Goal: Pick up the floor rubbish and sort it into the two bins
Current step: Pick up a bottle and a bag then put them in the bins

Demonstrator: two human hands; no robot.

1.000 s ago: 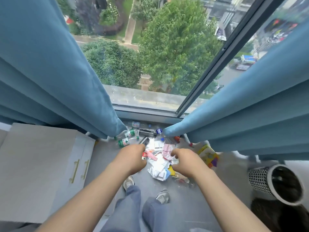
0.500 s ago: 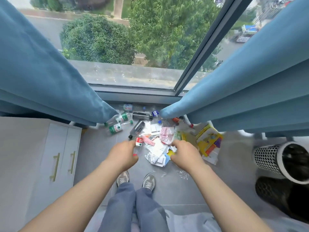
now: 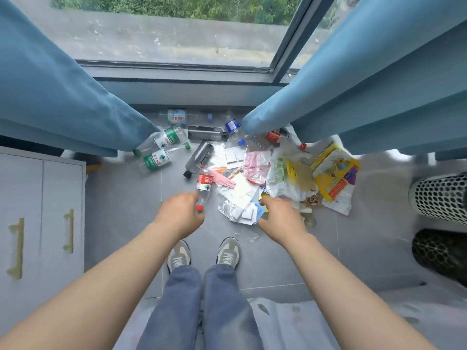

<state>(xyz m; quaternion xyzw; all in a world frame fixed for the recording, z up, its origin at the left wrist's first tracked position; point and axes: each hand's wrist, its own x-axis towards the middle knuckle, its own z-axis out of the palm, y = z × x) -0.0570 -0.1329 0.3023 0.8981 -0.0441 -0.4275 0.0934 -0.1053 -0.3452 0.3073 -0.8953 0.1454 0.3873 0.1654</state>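
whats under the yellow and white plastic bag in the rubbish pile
The plastic bag lies crumpled on top of the pile, overlapping a pink wrapper on one side and yellow packaging on the other. Whatever sits directly beneath it is covered.

Both arms bare, stretched forward and down. Left hand (image 3: 180, 215) knuckles up, fingers curled under. Right hand (image 3: 279, 218) level with it, well apart, fingers curled down, tips hidden.

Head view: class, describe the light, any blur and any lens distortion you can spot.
Head view: soft daylight from the window, no hard shadows; wide-angle bending bows the curtains and stretches the forearms; cabinet handles and bins at the edges smear, while the bottles mid-frame stay fairly sharp.
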